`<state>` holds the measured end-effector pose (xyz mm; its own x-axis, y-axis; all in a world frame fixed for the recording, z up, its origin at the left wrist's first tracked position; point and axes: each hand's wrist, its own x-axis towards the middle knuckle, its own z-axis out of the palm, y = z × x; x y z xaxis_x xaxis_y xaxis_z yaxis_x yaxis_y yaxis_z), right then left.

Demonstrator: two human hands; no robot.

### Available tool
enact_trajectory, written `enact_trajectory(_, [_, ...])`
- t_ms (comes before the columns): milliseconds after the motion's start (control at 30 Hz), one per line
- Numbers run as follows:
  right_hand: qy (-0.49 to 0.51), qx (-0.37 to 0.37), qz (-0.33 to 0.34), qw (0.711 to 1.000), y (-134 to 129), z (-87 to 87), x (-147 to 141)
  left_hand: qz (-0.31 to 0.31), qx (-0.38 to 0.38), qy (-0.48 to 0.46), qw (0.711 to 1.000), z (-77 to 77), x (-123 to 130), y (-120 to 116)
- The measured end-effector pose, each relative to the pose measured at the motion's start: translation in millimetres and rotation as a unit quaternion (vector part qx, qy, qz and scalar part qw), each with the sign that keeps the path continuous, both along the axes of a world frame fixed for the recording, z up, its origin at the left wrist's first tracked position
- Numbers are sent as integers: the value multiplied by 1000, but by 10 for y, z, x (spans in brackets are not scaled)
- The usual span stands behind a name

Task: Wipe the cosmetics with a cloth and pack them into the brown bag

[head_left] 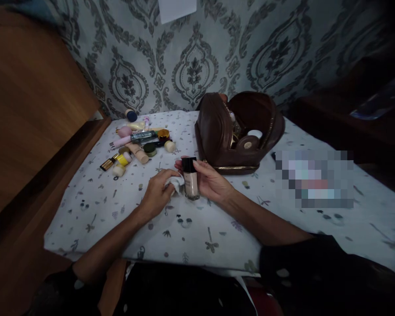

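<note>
My right hand (215,181) grips a foundation bottle (191,182) by its black cap end, with the pale beige glass body pointing down toward me. Pinched in my left hand (158,193) is a crumpled white wipe (175,183), close against the bottle's left side; whether it touches the glass I cannot tell. Just behind my right hand stands a brown makeup bag (213,131), unzipped and gaping, with a round white lid (254,134) and other items partly visible inside.
Loose cosmetics lie at the table's back left, among them a beige tube (138,153), a pink sponge (124,131) and a dark green jar (149,149). A blurred-out flat object (316,177) rests on the right. Wooden furniture (36,109) borders the patterned tablecloth (118,232) on the left.
</note>
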<state>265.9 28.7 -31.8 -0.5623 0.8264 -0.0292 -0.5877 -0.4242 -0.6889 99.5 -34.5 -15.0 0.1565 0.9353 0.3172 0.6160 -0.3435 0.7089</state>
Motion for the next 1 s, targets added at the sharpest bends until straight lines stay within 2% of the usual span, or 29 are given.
enact_trajectory(233, [29, -58, -68, 996, 31, -42, -20, 17, -78, -55, 995, -28, -46, -137])
enact_trajectory(367, [63, -118, -96, 986, 27, -4, -56, 38, -144, -136, 979, -16, -117, -271])
enact_trajectory(433, [75, -160, -109, 978, 7, 17, -84, 53, -197, -219, 954, -25, -102, -328])
enact_trajectory(533, [72, -184, -116, 973, -44, 14, -132, 76, -276, -367, 885, -57, -9, -380])
enact_trajectory(633, [46, -138, -95, 985, -120, -14, -175, 89, -303, -457, 831, -68, 89, -391])
enact_trajectory(800, [-11, -39, -88, 995, -219, -24, -193, 83, -336, -519, 782, 30, 80, -410])
enact_trajectory(867, [-53, 15, -106, 993, -229, -28, -186, 79, -324, -514, 790, 106, 23, -423])
enact_trajectory(900, [-77, 50, -113, 989, -231, -32, -183, 78, -307, -502, 805, 152, -12, -426])
enact_trajectory(933, [-103, 88, -115, 984, -236, -35, -182, 76, -280, -480, 828, 202, -48, -425])
enact_trajectory(1000, [-151, 165, -98, 970, -255, -36, -181, 72, -196, -393, 895, 313, -115, -416])
